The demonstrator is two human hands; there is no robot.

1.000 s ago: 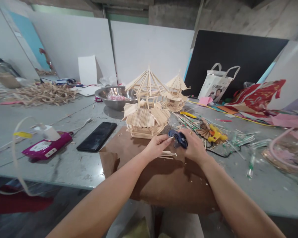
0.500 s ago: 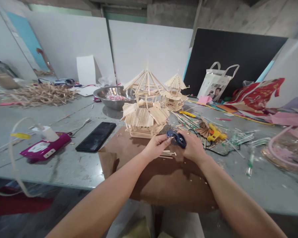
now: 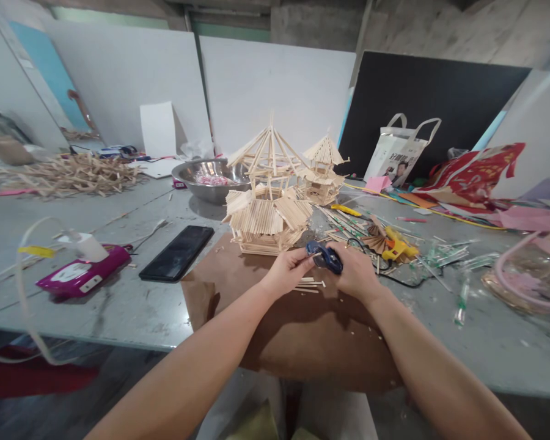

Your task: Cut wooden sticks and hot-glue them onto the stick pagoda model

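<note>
My right hand is wrapped round a dark blue cutter, which looks like small pruning shears. Its jaw end points left, towards my left hand. The fingertips of that hand pinch a thin wooden stick, mostly hidden, with its end at the cutter. Below my hands, several short cut sticks lie on a sheet of brown paper. Just behind them stands a pavilion model built from sticks, with an open-ribbed upper roof.
A second stick pavilion and a steel bowl stand behind. To the left lie a black phone, a purple power strip and a stick pile. A yellow glue gun and clear wrappers lie on the right.
The cutter has turned slightly and shifted a little left in my right hand, and a gap now shows within it. My left hand stays almost where it was.
</note>
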